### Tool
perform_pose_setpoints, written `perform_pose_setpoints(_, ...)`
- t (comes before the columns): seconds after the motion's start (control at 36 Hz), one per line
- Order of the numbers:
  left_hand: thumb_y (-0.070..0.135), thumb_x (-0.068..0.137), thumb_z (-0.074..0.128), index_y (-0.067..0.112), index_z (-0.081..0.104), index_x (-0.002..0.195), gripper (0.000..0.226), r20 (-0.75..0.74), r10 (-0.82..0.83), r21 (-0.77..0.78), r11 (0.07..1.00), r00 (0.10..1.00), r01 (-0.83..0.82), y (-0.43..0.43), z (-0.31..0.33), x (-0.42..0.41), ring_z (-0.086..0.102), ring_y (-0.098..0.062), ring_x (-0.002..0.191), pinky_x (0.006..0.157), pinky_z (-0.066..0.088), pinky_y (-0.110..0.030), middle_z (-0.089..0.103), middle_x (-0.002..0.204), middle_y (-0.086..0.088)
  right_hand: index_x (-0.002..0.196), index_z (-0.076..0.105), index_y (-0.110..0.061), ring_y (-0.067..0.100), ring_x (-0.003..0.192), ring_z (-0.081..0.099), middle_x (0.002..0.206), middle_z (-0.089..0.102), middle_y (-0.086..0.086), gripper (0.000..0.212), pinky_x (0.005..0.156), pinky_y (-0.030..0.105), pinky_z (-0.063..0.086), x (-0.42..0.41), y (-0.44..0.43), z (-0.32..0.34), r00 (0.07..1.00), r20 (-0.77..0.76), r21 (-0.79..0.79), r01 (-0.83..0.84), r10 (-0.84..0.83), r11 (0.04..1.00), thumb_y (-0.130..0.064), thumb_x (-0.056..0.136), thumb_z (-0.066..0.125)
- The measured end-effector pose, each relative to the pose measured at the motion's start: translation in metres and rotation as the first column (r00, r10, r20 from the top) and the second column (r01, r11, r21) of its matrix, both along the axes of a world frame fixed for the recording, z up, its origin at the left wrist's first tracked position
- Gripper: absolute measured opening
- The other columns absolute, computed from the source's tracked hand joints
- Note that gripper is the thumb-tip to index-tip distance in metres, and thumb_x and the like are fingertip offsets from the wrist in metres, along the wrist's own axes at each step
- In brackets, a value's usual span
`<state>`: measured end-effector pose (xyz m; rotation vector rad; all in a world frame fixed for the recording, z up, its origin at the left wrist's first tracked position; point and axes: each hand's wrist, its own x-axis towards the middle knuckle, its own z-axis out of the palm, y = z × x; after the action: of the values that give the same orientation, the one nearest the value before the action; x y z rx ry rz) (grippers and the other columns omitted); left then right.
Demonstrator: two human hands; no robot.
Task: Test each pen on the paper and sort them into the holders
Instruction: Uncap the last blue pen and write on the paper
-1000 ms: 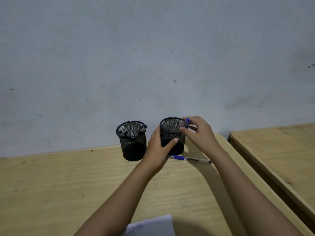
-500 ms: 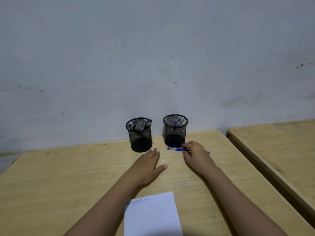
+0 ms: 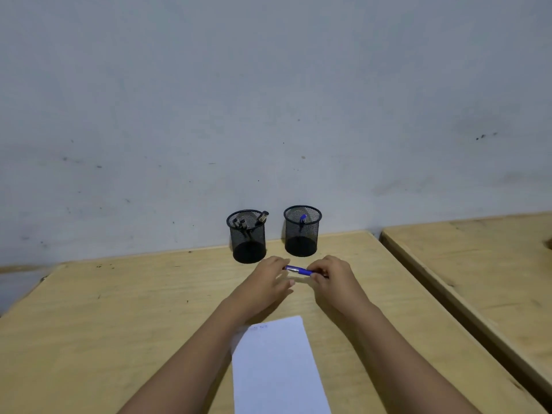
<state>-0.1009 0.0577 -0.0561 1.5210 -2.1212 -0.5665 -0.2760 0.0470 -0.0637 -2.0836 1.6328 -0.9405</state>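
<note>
Between both hands, head view | blue pen now picked up, pinched by right hand | left hand has come to its cap end, hold unclear | right holder just beyond grip, paper nearer | likely next: uncap, test

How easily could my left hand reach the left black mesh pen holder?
Probably easily: the left hand sits just in front of the left black mesh pen holder, with only bare wooden desk between them.
</note>
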Motion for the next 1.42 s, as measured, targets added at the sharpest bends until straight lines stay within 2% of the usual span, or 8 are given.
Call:
perform_pose_setpoints(0.11, 0.02, 0.093, 0.054, 0.013, 0.059, 0.121, 0.029, -0.11, -0.022, -0.071, 0.997, 0.994, 0.014, 0.022, 0.014, 0.003, 0.055, -0.014, 0.102, 0.09, 0.045, -0.024, 0.057, 0.112, -0.001, 0.096, 0.072, -0.016, 0.011, 0.083, 0.053, 0.092, 0.057, -0.003, 0.02, 0.073, 0.019, 0.041, 0.005, 0.024, 0.015, 0.999, 0.026, -0.018, -0.031, 0.032, 0.999, -0.008, 0.088, 0.055)
perform_pose_setpoints(0.22, 0.012, 0.089, 0.06, 0.007, 0.069, 0.107, 0.02, -0.188, -0.061, -0.193, 0.981, 0.98, 0.024, 0.039, 0.03, 0.017, 0.057, -0.014, 0.086, 0.075, 0.042, -0.01, 0.065, 0.096, -0.004, 0.094, 0.073, -0.013, 0.003, 0.074, 0.055, 0.087, 0.061, -0.003, 0.016, 0.067, 0.006, 0.04, 0.006, 0.048, 0.034, 0.984, 0.115, -0.04, -0.136, 0.139, 0.99, -0.006, 0.083, 0.064)
perform_pose_setpoints(0.42, 0.008, 0.082, 0.068, 0.011, 0.073, 0.097, 0.015, -0.468, 0.008, -0.127, 0.989, 0.884, -0.076, 0.076, 0.052, 0.049, 0.058, -0.001, 0.072, 0.067, 0.043, -0.009, 0.069, 0.084, 0.002, 0.077, 0.074, -0.023, 0.001, 0.069, 0.062, 0.078, 0.072, -0.006, 0.009, 0.063, 0.012, 0.046, 0.007, 0.081, 0.059, 0.927, 0.351, -0.041, -0.129, 0.135, 0.991, -0.017, 0.072, 0.078)
perform_pose_setpoints(0.5, 0.009, 0.081, 0.069, 0.014, 0.074, 0.094, 0.015, -0.571, 0.038, -0.089, 0.99, 0.82, -0.108, 0.089, 0.055, 0.058, 0.058, 0.001, 0.068, 0.066, 0.042, -0.01, 0.069, 0.078, 0.005, 0.079, 0.074, -0.013, 0.003, 0.06, 0.06, 0.07, 0.069, 0.002, 0.012, 0.058, 0.016, 0.049, 0.016, 0.091, 0.061, 0.779, 0.62, 0.002, -0.129, 0.1, 0.992, -0.01, 0.069, 0.079)
perform_pose_setpoints(0.61, 0.007, 0.08, 0.071, 0.019, 0.073, 0.088, 0.015, -0.68, 0.052, -0.072, 0.988, 0.731, -0.137, 0.101, 0.061, 0.061, 0.062, -0.007, 0.073, 0.067, 0.045, -0.01, 0.07, 0.082, -0.002, 0.084, 0.068, -0.006, 0.009, 0.061, 0.063, 0.07, 0.065, 0.008, 0.014, 0.059, 0.012, 0.051, 0.039, 0.101, 0.058, 0.447, 0.895, 0.07, -0.129, -0.005, 0.989, -0.003, 0.072, 0.075)
perform_pose_setpoints(0.81, 0.006, 0.08, 0.07, 0.02, 0.071, 0.087, 0.016, -0.742, 0.073, -0.06, 0.983, 0.667, -0.175, 0.108, 0.07, 0.073, 0.065, 0.002, 0.069, 0.069, 0.047, -0.01, 0.07, 0.08, -0.002, 0.09, 0.06, -0.01, 0.005, 0.056, 0.061, 0.067, 0.065, 0.0, 0.021, 0.058, 0.011, 0.051, 0.078, 0.105, 0.053, 0.077, 0.994, 0.087, -0.169, -0.075, 0.982, 0.004, 0.076, 0.069)
perform_pose_setpoints(1.11, 0.002, 0.082, 0.068, 0.013, 0.07, 0.091, 0.014, -0.78, 0.108, 0.034, 0.991, 0.617, -0.13, 0.109, 0.064, 0.09, 0.069, -0.009, 0.077, 0.085, 0.054, -0.022, 0.072, 0.081, -0.007, 0.081, 0.063, -0.003, 0.005, 0.056, 0.06, 0.065, 0.064, 0.001, 0.005, 0.056, 0.01, 0.05, 0.084, 0.097, 0.056, 0.05, 0.998, 0.047, -0.303, -0.033, 0.952, 0.001, 0.08, 0.064)
perform_pose_setpoints(1.42, -0.003, 0.079, 0.068, -0.002, 0.069, 0.099, 0.02, -0.765, 0.105, 0.08, 0.995, 0.636, -0.068, 0.106, 0.064, 0.08, 0.07, -0.008, 0.069, 0.068, 0.052, -0.013, 0.072, 0.077, -0.006, 0.078, 0.064, -0.004, 0.005, 0.066, 0.065, 0.068, 0.068, -0.001, 0.009, 0.065, 0.012, 0.052, 0.085, 0.094, 0.054, 0.288, 0.954, 0.017, -0.348, 0.089, 0.937, 0.002, 0.084, 0.059)
